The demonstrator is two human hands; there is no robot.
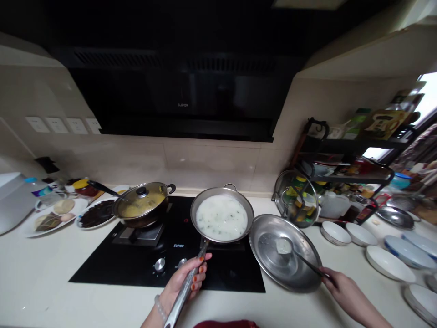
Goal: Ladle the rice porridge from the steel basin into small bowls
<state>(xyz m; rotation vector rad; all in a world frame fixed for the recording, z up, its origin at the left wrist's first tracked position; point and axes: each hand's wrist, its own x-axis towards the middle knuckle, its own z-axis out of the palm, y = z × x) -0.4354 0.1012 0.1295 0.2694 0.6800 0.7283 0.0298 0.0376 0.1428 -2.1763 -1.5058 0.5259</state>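
Observation:
My left hand [191, 275] is wrapped round the long metal handle of a frying pan [194, 207], which sits at the right burner. White, milky soup with green bits [221, 216] fills the pan. In my right hand [336, 287] is the dark handle of a ladle [307, 263]. Its bowl, whitish inside, is over or in a wide steel basin [269, 273] to the right of the pan; whether it touches the bottom I cannot tell. The basin's inside looks wet.
On the left burner of the black cooktop [119, 269] stands a lidded pot [141, 218]. Plates of food [80, 207] lie farther left. White bowls [389, 264] line the right counter. A glass lid [278, 196] leans by the spice rack [362, 171]. The range hood [184, 123] hangs overhead.

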